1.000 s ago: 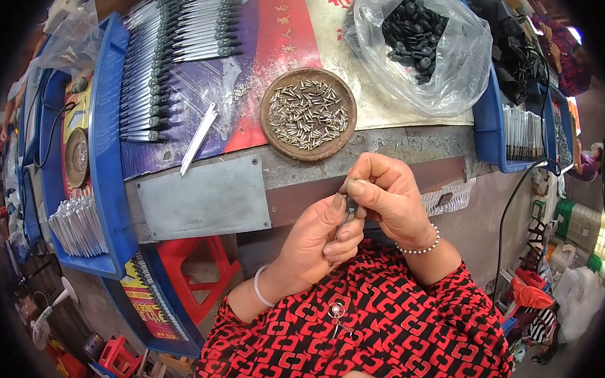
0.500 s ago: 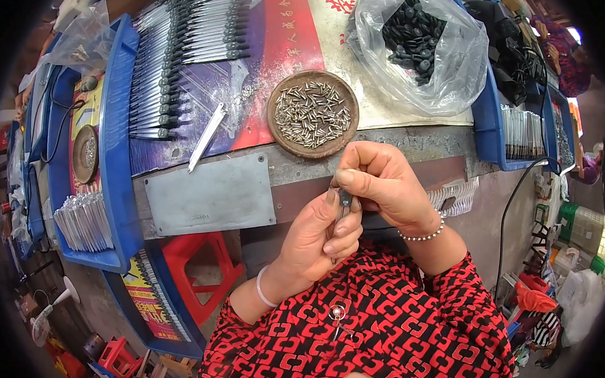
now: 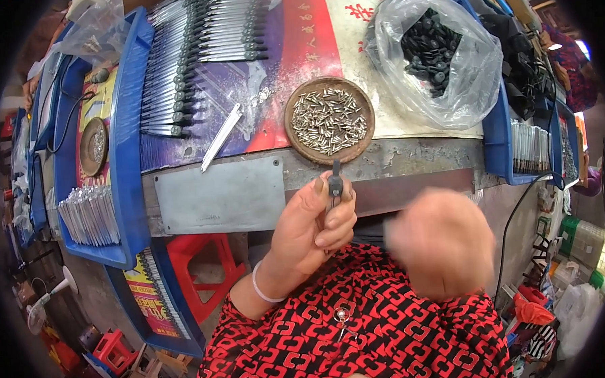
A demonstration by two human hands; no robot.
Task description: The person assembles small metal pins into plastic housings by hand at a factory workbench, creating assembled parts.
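Note:
My left hand [image 3: 309,224] is closed round a small black plastic piece [image 3: 336,183] with a narrow tab at its top and a thin shaft running down into the fingers. The lower end of that piece is hidden in my palm. My right hand [image 3: 446,240] is smeared by motion, off to the right and apart from the piece, so its fingers cannot be made out. Just beyond my left hand stands a round brown bowl [image 3: 293,135] heaped with small metal pins [image 3: 333,120].
Rows of silver rods with black heads [image 3: 176,73] lie far left on the table. A loose silver strip [image 3: 221,138] lies near a metal plate [image 3: 222,196]. A clear bag [image 3: 474,94] holds black pieces [image 3: 433,48]. Blue trays [image 3: 128,129] flank the table; a red stool [image 3: 205,274] stands below.
My right hand has left the black piece and swung right and down. My left hand keeps hold of the piece, whose top now shows. The view has shifted slightly.

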